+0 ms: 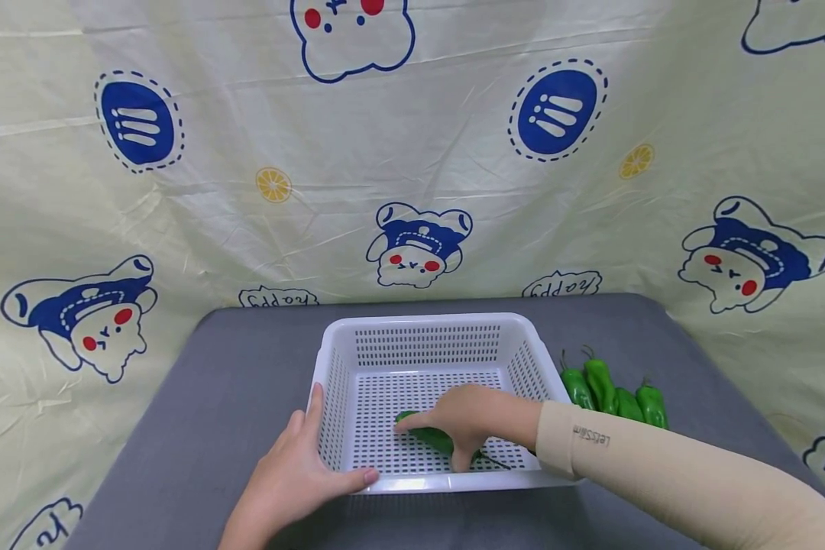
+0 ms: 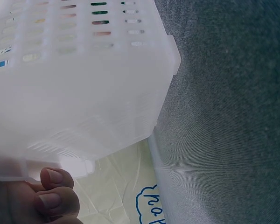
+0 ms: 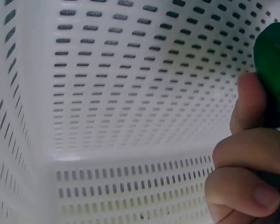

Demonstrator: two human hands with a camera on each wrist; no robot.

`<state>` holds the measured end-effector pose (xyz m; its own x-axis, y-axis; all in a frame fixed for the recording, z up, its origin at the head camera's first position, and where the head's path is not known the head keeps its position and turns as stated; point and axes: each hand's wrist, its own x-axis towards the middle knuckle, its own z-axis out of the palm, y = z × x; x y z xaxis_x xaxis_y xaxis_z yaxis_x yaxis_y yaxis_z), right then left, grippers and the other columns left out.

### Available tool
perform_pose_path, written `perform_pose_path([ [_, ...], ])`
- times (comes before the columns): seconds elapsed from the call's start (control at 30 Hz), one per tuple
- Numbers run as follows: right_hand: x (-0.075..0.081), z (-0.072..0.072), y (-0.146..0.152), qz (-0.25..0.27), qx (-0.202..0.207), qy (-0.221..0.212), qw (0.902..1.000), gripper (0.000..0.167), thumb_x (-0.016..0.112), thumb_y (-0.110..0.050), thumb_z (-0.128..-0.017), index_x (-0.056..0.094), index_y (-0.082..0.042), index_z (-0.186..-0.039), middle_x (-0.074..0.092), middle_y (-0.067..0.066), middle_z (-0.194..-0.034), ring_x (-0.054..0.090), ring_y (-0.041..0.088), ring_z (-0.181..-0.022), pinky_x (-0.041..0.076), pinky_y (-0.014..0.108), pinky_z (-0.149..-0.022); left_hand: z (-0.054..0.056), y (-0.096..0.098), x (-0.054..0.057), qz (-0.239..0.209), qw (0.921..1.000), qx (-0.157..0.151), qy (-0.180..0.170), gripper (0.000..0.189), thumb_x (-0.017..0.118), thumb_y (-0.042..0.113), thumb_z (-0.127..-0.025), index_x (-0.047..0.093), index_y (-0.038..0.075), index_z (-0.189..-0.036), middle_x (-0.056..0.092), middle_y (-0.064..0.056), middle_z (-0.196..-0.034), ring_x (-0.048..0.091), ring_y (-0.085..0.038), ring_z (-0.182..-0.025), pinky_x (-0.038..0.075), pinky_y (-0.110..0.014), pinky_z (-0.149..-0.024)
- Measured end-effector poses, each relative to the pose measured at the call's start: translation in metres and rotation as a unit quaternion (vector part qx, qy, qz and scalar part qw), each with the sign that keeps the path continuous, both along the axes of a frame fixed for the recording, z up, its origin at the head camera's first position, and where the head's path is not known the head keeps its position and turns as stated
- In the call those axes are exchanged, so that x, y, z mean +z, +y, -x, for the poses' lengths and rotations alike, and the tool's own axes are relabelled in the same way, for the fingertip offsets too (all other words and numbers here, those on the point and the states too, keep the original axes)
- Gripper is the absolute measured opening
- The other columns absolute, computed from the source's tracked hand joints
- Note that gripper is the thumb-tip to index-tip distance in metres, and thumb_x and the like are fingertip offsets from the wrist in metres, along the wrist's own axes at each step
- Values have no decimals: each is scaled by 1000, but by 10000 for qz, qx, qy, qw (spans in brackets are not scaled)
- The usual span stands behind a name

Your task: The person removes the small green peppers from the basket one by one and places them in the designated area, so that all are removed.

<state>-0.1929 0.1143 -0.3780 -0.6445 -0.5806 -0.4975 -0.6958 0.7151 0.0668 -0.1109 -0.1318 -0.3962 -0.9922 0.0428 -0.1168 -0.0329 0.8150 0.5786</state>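
Note:
A white plastic basket [image 1: 426, 321] with slotted walls and floor stands on the grey table. My left hand [image 1: 296, 470] grips its near left corner, thumb along the front rim and index finger up the left side. From below, the left wrist view shows curled fingers [image 2: 58, 200] at the rim, beside the basket's outer wall [image 2: 84, 93]. Inside the basket, my right hand [image 1: 467, 416] holds a long green pepper [image 1: 435, 439] low over the floor, its stem pointing right. In the right wrist view the fingers [image 3: 242, 151] curl around the green pepper [image 3: 273, 65].
Several green peppers [image 1: 598, 380] lie on the table just right of the basket, partly behind my right forearm sleeve [image 1: 660, 451]. Grey cloth covers the table [image 1: 247, 382]. A pale printed curtain [image 1: 247, 114] hangs behind and at both sides.

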Motion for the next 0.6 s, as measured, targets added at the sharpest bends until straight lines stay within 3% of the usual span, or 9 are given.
perform_pose_path([
  [0.3,30,11,16,1010,-489,74,9937,105,88,-41,-71,20,-57,-151,54,-5,-70,51,12,-63,44,28,-60,-1,1,2,-89,9999,34,-87,146,80,78,-53,1,22,-161,50,-10,-122,52,-16,-88,43,-32,-62],
  [0.5,54,18,39,1786,-1018,-128,9786,108,86,-40,-72,17,-48,-155,59,-3,-94,57,15,-77,49,29,-66,-1,1,1,-97,10000,1,0,146,79,79,-52,2,21,-161,50,-10,-125,53,-16,-91,44,-32,-65],
  [0.6,65,18,58,1964,-1295,-135,9718,109,85,-43,-73,14,-50,-155,60,-1,-105,57,16,-83,49,31,-68,-1,0,1,-73,10000,-26,49,146,79,80,-52,2,21,-161,50,-10,-126,54,-16,-92,45,-33,-67],
])
